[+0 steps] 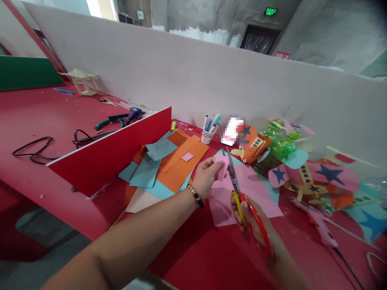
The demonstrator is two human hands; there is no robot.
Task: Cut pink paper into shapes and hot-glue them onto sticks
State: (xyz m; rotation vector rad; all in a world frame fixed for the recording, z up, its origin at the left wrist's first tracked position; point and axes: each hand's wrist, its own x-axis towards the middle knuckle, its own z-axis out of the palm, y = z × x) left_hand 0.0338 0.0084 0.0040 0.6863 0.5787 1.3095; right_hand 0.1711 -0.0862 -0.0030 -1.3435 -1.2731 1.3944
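Observation:
Pinched in my left hand is a small piece of pink paper, held up above the table. My right hand grips a pair of scissors with red and yellow handles. Their blades point away from me, slightly parted, beside the right edge of the paper. A large pink sheet lies flat beneath both hands. To the left are orange sheets and blue-grey paper pieces in a loose pile, with a small pink square on top.
A paper cup of pens stands by the white partition. At right are green plastic bottles, star-decorated paper crafts and a pink glue gun with its cord. A low red divider stands left; pliers lie beyond.

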